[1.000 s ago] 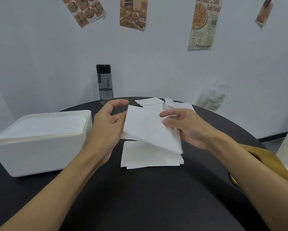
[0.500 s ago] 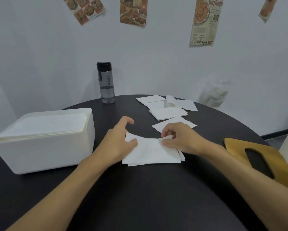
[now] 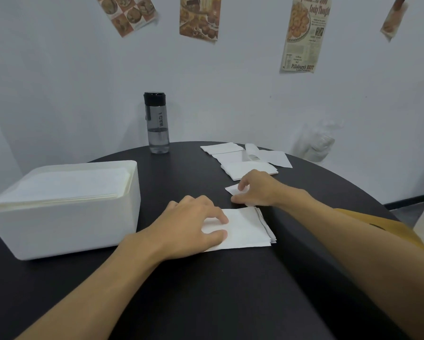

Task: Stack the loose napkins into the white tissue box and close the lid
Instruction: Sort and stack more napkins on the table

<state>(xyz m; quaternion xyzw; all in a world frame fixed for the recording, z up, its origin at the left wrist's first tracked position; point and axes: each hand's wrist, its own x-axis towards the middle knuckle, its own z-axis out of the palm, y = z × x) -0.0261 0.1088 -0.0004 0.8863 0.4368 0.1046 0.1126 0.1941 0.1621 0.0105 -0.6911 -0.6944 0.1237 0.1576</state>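
Near stack of napkins (image 3: 245,229) lies flat on the black table (image 3: 206,290), just right of the white tissue box (image 3: 66,227) but not touching it. Left hand (image 3: 193,224) presses on its left half, fingers spread and nearly straight, nothing clamped. Right hand (image 3: 255,190) sits just beyond, fingers curled onto a single napkin (image 3: 232,190) with the thumb at its near edge; likely a pinch starting, can't tell if it has closed. Step looks like collect-and-square: keep the left hand pinning the stack, drop the single on top, align edges before lifting. Stack's long axis runs left-right, about parallel to the box's long axis, layered edges facing right. The box is open-topped and already full to the rim, so press down on loading. More loose napkins (image 3: 243,165) lie farther back, and the tan lid (image 3: 402,231) lies far right, partly hidden by the right forearm.
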